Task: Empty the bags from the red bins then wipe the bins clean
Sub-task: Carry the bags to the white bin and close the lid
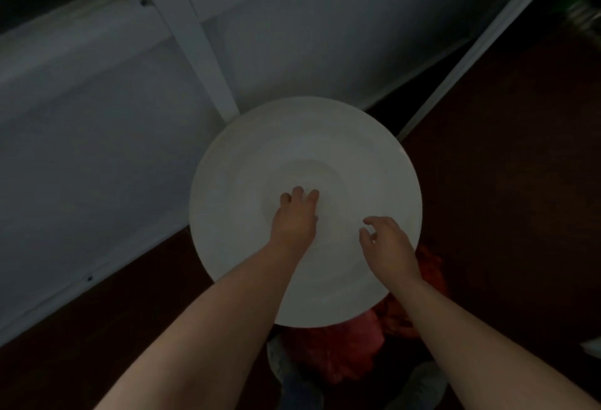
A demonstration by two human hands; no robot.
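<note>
The light was dim. A white panelled wall filled the left and top, crossed by a white upright post with dark screw heads. Below it lay a dark reddish-brown floor. A pale strip ran diagonally at the right.

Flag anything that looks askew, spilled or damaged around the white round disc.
Nothing looks spilled or broken. The one untidy thing is crumpled red bag plastic, which bulges out from under the near edge of the white disc, beside the right hand. The left hand touches the disc's centre. The frame is dim, so fine damage would not show.
</note>
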